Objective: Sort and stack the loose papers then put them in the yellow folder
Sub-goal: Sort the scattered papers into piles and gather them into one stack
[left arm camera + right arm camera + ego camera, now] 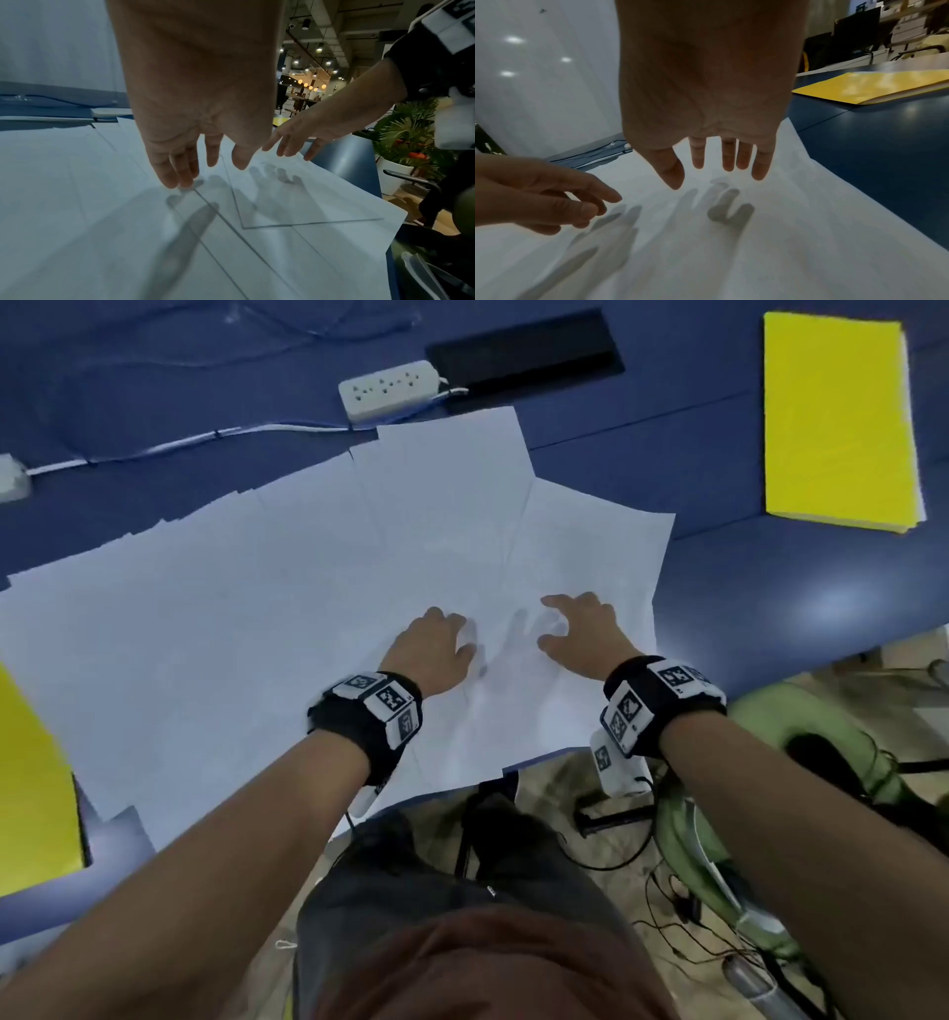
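Just beneath both hands [508, 639], loose papers [267, 618]

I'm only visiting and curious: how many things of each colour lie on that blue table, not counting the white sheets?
Yellow: 2, a folder at the far right and another at the left edge.
White: 2, a power strip and a plug block.
Black: 1, a flat panel.
Total: 5.

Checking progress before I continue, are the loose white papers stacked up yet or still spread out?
Still spread out. The loose papers fan overlapping across the blue table, with staggered edges showing; both hands hover open above them.
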### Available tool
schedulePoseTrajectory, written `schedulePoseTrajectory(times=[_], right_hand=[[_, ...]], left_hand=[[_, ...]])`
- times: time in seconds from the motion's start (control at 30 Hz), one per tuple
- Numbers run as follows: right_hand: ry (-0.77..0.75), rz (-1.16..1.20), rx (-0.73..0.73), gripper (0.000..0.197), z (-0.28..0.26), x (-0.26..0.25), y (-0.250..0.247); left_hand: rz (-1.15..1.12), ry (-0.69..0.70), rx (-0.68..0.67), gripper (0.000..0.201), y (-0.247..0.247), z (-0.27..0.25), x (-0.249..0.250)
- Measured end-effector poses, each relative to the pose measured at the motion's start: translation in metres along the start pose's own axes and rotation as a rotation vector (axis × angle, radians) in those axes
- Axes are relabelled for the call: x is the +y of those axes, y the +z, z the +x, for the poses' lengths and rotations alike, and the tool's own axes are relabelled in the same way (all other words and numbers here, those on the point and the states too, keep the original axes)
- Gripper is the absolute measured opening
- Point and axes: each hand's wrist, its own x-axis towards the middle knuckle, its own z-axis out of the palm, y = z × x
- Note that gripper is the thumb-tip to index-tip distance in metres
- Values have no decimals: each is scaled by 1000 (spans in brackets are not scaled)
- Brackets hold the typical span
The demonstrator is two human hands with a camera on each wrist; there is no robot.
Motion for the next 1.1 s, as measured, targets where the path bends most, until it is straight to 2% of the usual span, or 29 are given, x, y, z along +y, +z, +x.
schedulePoseTrajectory(times=[0.13, 0.27, 0.33, 0.47, 0.6, 0.7, 0.77, 0.83, 0.9, 0.97, 1.03, 1.1], right_hand=[[66, -40, 92, 59, 2, 24, -5], [211, -36, 210, 64, 9, 46, -12], [269, 13, 214, 65, 12, 56, -15], [250, 53, 118, 65, 19, 71, -18], [211, 88, 154, 73, 27, 76, -14], [259, 202, 211, 89, 31, 75, -10], [281, 304, 201, 97, 34, 74, -10], [299, 344, 176, 97, 37, 72, -10], [351, 307, 190, 93, 39, 68, -9], [427, 165, 212, 90, 39, 62, -9], [480, 97, 204, 88, 38, 58, -12], [476, 123, 197, 84, 40, 59, -12]], left_hand=[[-39, -74, 25, 57, 14, 14, 16], [32, -238, 102, 65, 28, 21, 28], [20, -293, 115, 70, 34, 23, 28], [58, -274, 119, 72, 39, 29, 24], [-11, -259, 99, 68, 40, 36, 24], [-40, -256, 88, 59, 38, 38, 27], [-50, -250, 80, 52, 37, 36, 31], [-95, -263, 83, 55, 40, 36, 33], [-213, -304, 86, 64, 40, 34, 34], [-306, -314, 93, 67, 42, 34, 34], [-323, -326, 83, 66, 43, 35, 35], [-325, -341, 71, 70, 43, 36, 36]])
